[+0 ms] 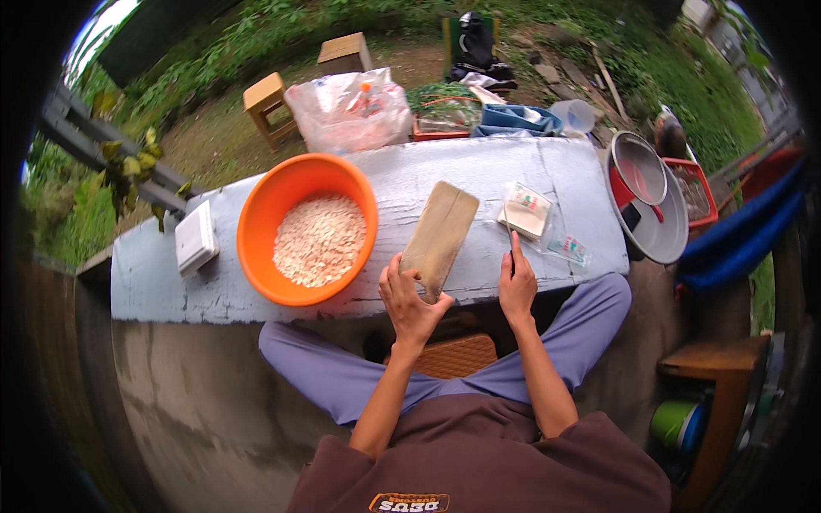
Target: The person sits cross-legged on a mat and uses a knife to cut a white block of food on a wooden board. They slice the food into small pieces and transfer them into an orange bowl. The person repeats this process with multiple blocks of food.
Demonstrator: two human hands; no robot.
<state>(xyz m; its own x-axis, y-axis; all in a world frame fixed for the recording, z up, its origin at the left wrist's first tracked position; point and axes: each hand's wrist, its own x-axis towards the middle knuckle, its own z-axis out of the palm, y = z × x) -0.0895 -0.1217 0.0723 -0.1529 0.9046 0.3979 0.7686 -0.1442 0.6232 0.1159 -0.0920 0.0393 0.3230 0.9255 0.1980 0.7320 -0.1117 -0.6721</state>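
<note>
A narrow wooden board (443, 227) lies tilted on the silver-covered table. My left hand (409, 301) is at its near end, fingers curled along the left edge and thumb by the near right corner, gripping it. My right hand (517, 286) is closed around the dark handle of a knife (512, 239), which points away from me. Just beyond the blade lies a white block in opened printed wrapping (526, 210), with a loose piece of clear printed plastic (568, 248) beside it. Left of the board stands an orange basin (249, 231) holding many pale, flat pieces (321, 241).
A white box-shaped item (196, 238) sits near the table's left end. Along the far edge are a clear plastic bag (351, 111), greens (445, 104) and blue cloth (517, 120). A grey basin (676, 235) with a strainer (639, 167) stands off the right end.
</note>
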